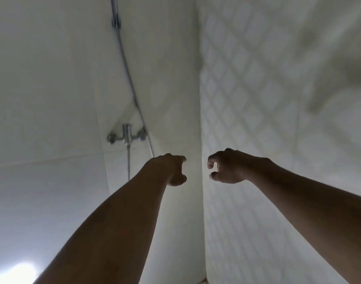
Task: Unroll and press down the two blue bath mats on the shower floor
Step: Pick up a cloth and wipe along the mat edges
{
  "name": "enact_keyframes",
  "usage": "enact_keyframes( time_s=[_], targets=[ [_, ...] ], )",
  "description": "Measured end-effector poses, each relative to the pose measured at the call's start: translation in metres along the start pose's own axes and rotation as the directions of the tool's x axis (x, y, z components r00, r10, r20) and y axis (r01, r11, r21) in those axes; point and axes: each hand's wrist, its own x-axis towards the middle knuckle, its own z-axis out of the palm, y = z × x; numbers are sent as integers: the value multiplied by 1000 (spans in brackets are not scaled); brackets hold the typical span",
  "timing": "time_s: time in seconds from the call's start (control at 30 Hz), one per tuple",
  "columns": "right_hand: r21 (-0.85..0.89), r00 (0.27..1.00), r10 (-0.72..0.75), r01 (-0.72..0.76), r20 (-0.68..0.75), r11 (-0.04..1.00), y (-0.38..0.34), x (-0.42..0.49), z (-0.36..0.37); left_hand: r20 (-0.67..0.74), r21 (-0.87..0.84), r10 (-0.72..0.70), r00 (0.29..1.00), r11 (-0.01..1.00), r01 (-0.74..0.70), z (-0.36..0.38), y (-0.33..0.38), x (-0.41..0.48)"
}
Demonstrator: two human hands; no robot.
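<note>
Head view: your left hand (171, 170) and right hand (226, 167) hang loosely curled, fingers (210, 164) empty. No blue bath mats in frame. Risk: reaching down unsighted, you strike the tap (126, 136) left of the fingers.

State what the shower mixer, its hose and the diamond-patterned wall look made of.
Shower mixer: likely chromed metal, shiny grey highlights. Hose: probably metal-sheathed, same silvery sheen; blur hides detail. Diamond-patterned wall: seemingly white tile, faint diamond grid.
</note>
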Motion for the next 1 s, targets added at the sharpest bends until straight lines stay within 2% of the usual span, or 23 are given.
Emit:
enact_keyframes(
  time_s=[0.1,0.23,0.4,0.53,0.63,0.8,0.9,1.0],
  targets=[
    [-37,997,81,-81,-12,996,32,-12,-98,-9,-19,32,999,999,-32,-92,29,13],
    [-59,979,189,-194,-81,979,63,-31,-172,-49,-50,102,994,993,-104,-152,60,23],
    [-86,928,354,-364,-112,927,81,-69,-207,-8,-39,236,972,971,-236,-181,97,38],
    [-121,831,548,-557,-97,822,80,-112,-215,53,-12,399,915,917,-399,-185,132,46],
    [-144,727,679,-686,-102,713,70,-150,-222,67,-16,557,828,830,-557,-193,162,38],
    [-192,510,855,-852,-98,486,38,-228,-240,14,-80,782,623,622,-779,-228,210,-19],
    [-223,377,917,-912,-133,343,6,-289,-258,-58,-98,881,470,463,-881,-248,241,-73],
    [-243,213,961,-956,-178,167,-37,-363,-277,-96,-120,952,292,280,-952,-264,272,-144]
  ],
)
